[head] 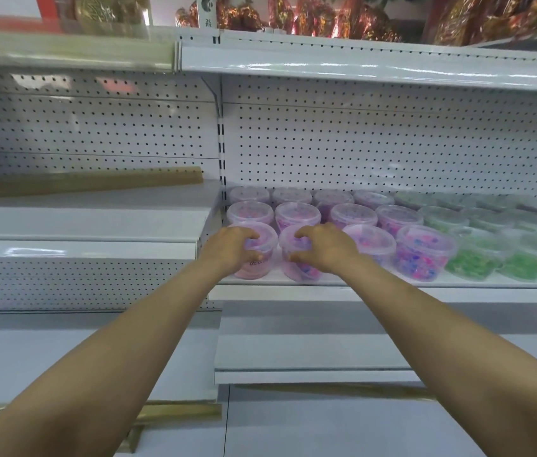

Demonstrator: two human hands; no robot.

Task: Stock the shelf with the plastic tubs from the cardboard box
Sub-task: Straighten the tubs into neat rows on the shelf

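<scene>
Both arms reach forward, palms down. The left hand [232,247] curls its fingers over one pink tub [254,255]; the right hand [325,247] grips the tub beside it [298,258]. Both tubs stand upright, lids up, at the front of the white shelf [359,283], before a pegboard [392,150].

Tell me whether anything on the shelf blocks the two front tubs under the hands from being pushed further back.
Yes. The left hand and right hand each grip a front-row pink tub, and right behind them stands a second row of pink tubs, with a third row behind that. On the shelf the space behind is already filled.
</scene>
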